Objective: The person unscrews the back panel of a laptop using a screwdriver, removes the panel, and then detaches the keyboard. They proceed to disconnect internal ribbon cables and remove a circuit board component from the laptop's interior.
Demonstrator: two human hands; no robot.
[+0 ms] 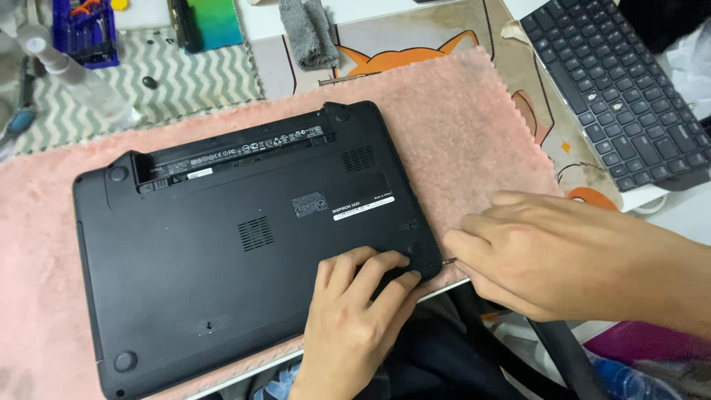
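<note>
A black laptop (222, 237) lies bottom side up on a pink cloth (459, 133). My left hand (355, 311) rests flat on the laptop's near right corner, fingers spread on the casing. My right hand (563, 259) is just right of that corner, closed on a thin screwdriver (447, 261) whose metal tip shows between the fingers and points at the laptop's right edge. The tool's handle is hidden inside the hand.
A black keyboard (622, 89) lies at the far right. A grey cloth (309, 33), a blue tool case (85, 30) and a clear bottle (74, 74) sit along the back. A dark hose (563, 348) runs below the table edge.
</note>
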